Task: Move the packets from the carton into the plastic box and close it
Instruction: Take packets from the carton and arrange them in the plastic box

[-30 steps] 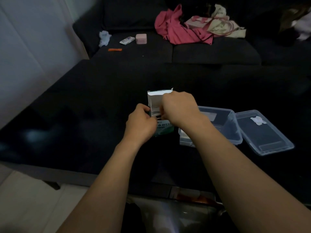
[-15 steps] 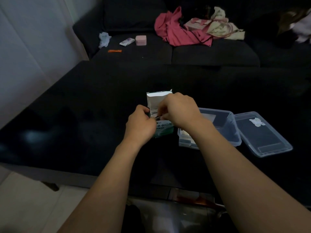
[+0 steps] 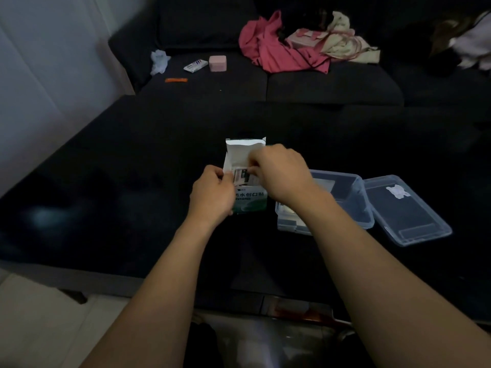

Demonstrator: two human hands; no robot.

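left hand (image 3: pixel 211 193) curls round the carton's left side, holding it upright on the dark table (image 3: pixel 119 181) | carton (image 3: pixel 249 201) flap up, front reads 防水创口贴 | right hand (image 3: pixel 279 172) fingertips pinch what looks like packets (image 3: pixel 243 176) at the carton's mouth | plastic box (image 3: pixel 356 200) sits open just right, lid (image 3: pixel 406 211) beside it

Two hands work here: the left hand (image 3: pixel 211 193) and the right hand (image 3: pixel 281 173). One carton (image 3: pixel 245 155) stands open, with one plastic box (image 3: pixel 356 205) and one lid (image 3: pixel 406 211) (lying beside it). The packets (image 3: pixel 244 176) in the carton's mouth blur together, perhaps several. Behind, one pink garment (image 3: pixel 276 49) and one small pink block (image 3: pixel 217 63).
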